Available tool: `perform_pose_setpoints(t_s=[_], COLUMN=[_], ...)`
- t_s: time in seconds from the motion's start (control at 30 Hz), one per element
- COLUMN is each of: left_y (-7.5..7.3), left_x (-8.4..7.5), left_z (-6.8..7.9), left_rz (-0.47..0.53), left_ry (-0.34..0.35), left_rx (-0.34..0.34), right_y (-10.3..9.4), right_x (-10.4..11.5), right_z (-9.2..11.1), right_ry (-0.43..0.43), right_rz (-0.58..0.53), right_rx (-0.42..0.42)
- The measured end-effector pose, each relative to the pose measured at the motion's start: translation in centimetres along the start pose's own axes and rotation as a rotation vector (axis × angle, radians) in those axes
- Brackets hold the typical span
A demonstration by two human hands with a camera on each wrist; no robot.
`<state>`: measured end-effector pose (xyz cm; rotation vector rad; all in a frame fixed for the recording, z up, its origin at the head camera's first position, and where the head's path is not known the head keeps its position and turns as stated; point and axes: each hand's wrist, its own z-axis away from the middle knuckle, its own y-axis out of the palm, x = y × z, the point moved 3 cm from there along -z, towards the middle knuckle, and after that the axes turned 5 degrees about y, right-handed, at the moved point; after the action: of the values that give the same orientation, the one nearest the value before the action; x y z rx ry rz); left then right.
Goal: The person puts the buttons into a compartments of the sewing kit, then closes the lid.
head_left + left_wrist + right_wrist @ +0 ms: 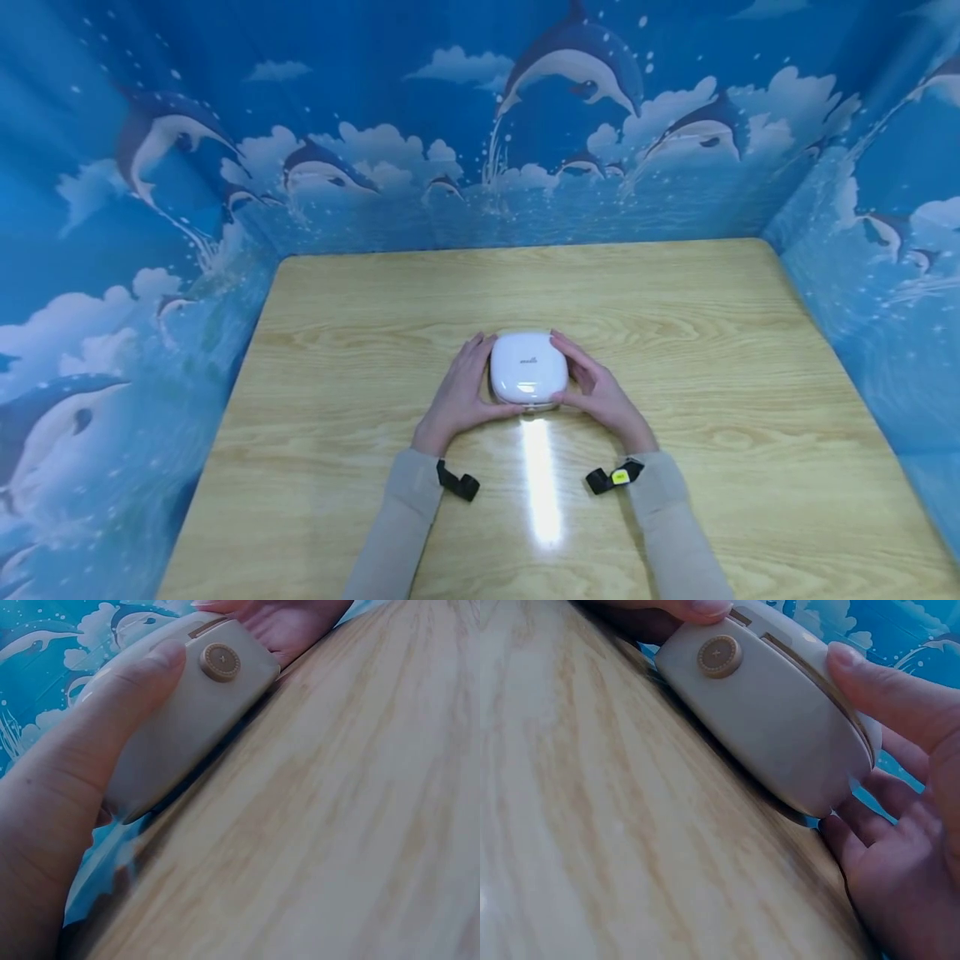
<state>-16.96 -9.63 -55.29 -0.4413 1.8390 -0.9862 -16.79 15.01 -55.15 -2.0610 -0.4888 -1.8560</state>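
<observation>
A glossy white case (pixel 528 367) with rounded corners and small dark lettering on top sits between the two hands. Its front has a round gold-beige knob (pixel 220 662) and a gold-edged slot along the seam under the lid (pixel 802 664). My left hand (pixel 467 387) grips the left side, thumb at the front edge near the knob, fingers along the far side. From the right, my right hand (pixel 603 396) grips it likewise, its thumb (pixel 889 694) pressed on the lid edge. A dark gap shows along the case's underside, close over the table.
The wood-grain table (pixel 360 333) has a bright light reflection just in front of the case. A blue dolphin-print curtain (pixel 420 125) surrounds its back and sides. Black wrist straps with small cameras (pixel 459 483) sit at both sleeve cuffs.
</observation>
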Motion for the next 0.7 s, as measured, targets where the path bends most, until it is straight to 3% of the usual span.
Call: perform_pose_setpoints(t_s=[0.33, 0.7], left_y=[-0.35, -0.05], left_x=[-0.11, 0.02], left_z=[-0.15, -0.31], left_rz=[0.006, -0.015], left_ry=[-0.014, -0.012], left_rx=[-0.005, -0.003], right_y=[0.3, -0.09], right_x=[0.24, -0.31], right_z=[-0.02, 0.14], right_ry=[-0.02, -0.034], right_rz=[0.055, -0.012], right_rx=[0.011, 0.021])
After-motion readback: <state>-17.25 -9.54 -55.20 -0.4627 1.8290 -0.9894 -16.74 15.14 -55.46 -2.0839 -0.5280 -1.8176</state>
